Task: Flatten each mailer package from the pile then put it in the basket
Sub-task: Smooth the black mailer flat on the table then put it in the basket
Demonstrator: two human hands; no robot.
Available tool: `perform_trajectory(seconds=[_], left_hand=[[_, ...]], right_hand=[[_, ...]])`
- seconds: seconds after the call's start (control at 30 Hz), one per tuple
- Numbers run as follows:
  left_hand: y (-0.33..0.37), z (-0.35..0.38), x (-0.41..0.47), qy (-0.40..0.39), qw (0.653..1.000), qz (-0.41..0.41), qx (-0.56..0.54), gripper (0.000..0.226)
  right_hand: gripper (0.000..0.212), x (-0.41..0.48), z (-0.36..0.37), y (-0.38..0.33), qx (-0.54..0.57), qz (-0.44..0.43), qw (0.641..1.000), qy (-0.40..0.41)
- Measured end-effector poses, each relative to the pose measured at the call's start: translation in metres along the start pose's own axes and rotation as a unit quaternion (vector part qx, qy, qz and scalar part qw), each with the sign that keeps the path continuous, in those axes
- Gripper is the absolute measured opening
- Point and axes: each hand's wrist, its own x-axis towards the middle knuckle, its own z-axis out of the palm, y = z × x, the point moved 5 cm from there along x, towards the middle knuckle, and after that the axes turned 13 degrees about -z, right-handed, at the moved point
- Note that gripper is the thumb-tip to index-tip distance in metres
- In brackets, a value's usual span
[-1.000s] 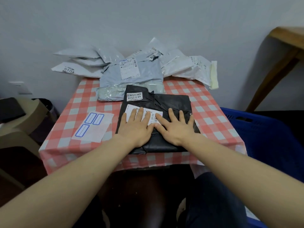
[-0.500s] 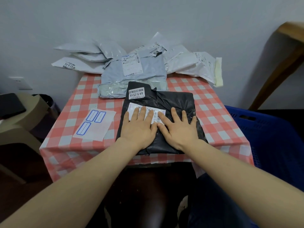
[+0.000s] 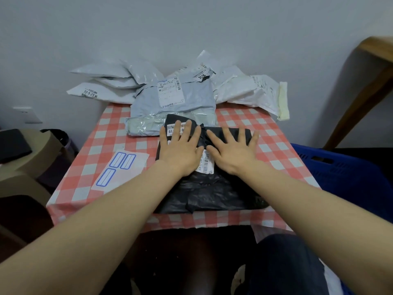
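Pale wall behind, with the red-and-white checked tabletop [image 3: 110,133] pushed against it and filling the middle of the view. Blue basket [image 3: 340,173] stands just beside the tabletop on my right, its rim below the cloth's level; what it contains cannot be seen. Along the far edge lies the pile [image 3: 212,81] of white and grey mailers, with a large pale-grey mailer [image 3: 174,103] sloping forward from it. Directly before me lies the black mailer [image 3: 212,192], flat on the cloth and touching that grey one at its far end; its near half is wrinkled. A white sheet with blue boxes [image 3: 119,171] lies apart to the left. My left hand [image 3: 180,152] and right hand [image 3: 231,152] rest palm-down side by side on the far half of the black mailer, each grip spread wide with fingers apart and clamped on nothing, partly covering its white labels [image 3: 207,165]. Step in hand, as I judge it: pressing this mailer flat. The next move calls for closing a grip on one edge, lifting, and carrying rightward into the basket.
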Motion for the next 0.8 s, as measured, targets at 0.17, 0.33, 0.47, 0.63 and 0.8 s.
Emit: perform_trajectory(seconds=[0.17, 0.33, 0.47, 0.63, 0.8], left_hand=[[-0.001, 0.026, 0.011, -0.086, 0.996, -0.001, 0.000, 0.064], [0.000, 0.027, 0.014, -0.091, 0.996, -0.003, 0.017, 0.063], [0.002, 0.027, 0.014, -0.093, 0.996, -0.002, 0.016, 0.062], [-0.001, 0.022, 0.018, -0.136, 0.990, 0.001, -0.039, 0.060], [-0.034, -0.014, 0.017, -0.066, 0.976, -0.129, -0.164, 0.073]], right_hand=[[0.059, 0.010, 0.023, 0.011, 0.028, -0.007, 0.999, -0.040], [0.059, 0.013, 0.028, 0.011, 0.033, -0.012, 0.997, -0.062], [0.059, 0.014, 0.028, 0.013, 0.038, -0.013, 0.997, -0.066], [0.061, 0.018, 0.024, 0.015, 0.055, -0.011, 0.992, -0.115], [0.048, 0.038, -0.016, 0.028, 0.102, 0.000, 0.995, 0.005]])
